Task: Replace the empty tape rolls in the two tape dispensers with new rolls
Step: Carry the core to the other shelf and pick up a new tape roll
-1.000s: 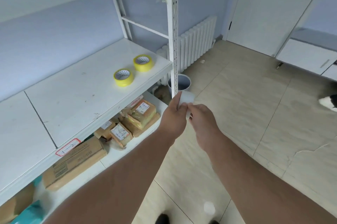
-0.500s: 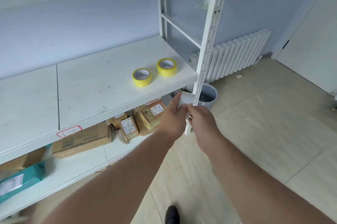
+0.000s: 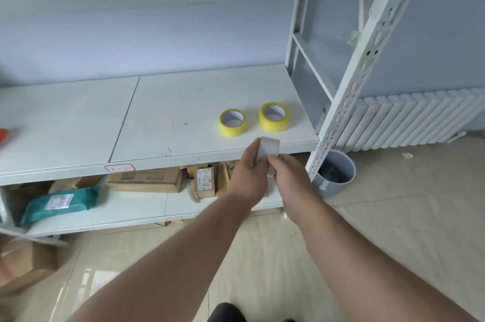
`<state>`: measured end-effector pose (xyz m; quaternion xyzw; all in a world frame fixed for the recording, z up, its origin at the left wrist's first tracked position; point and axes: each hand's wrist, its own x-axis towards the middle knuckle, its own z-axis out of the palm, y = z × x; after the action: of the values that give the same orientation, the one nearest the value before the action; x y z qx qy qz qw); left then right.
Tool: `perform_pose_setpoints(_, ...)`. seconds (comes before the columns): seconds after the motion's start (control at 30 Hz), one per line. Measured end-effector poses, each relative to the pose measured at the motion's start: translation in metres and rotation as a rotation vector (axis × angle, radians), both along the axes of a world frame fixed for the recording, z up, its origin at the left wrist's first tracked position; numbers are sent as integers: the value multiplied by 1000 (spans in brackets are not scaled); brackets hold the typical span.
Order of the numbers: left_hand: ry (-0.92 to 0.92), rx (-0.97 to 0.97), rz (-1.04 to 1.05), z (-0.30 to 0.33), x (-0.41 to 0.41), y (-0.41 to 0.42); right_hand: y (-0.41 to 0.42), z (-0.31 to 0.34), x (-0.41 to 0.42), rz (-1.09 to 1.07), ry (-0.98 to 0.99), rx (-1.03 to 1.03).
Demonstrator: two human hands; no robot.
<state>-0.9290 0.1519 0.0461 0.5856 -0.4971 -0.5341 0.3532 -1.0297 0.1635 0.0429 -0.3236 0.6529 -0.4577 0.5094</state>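
We are holding both hands out in front of the middle shelf (image 3: 183, 101), near its right end. Our left hand (image 3: 248, 173) is gripping a pale grey empty roll (image 3: 268, 148) from the left, its fingers curled closed around the core. Our right hand (image 3: 287, 173) is pinching the same roll at its lower edge, fingers drawn together on it. The roll is sitting just above the front lip of the shelf, between our two hands.

Two new yellow tape rolls are lying flat on the shelf just behind our hands: the left tape roll (image 3: 233, 122) and the right tape roll (image 3: 274, 116), side by side but apart.

A grey bin (image 3: 338, 180) is standing on the floor by the white upright post (image 3: 349, 85), to the right of our hands. Cardboard boxes (image 3: 147, 181) and a green parcel (image 3: 60, 202) are lying on the lower shelf. A white radiator (image 3: 409, 119) is standing against the wall.
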Motion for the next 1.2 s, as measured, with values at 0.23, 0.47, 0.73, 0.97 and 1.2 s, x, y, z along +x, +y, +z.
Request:
perform_pose_setpoints(0.23, 17, 14, 60, -15, 4, -46, -57, -8, -3, 84, 67, 47)
perform_pose_setpoints(0.47, -249, -87, 30, -51, 36, -136, -112, -25, -9, 92, 219, 99)
perform_pose_setpoints(0.73, -767, -156, -189, -93, 49, -209, -161, -40, -20, 201, 340, 97)
perform_pose_setpoints(0.97, -1036, -205, -213, -108, 44, -239, -201, -49, -27, 374, 567, -28)
perform_pose_setpoints(1.2, -501, -92, 263, -66, 86, -233, -239, -61, 3, 633, 958, -187)
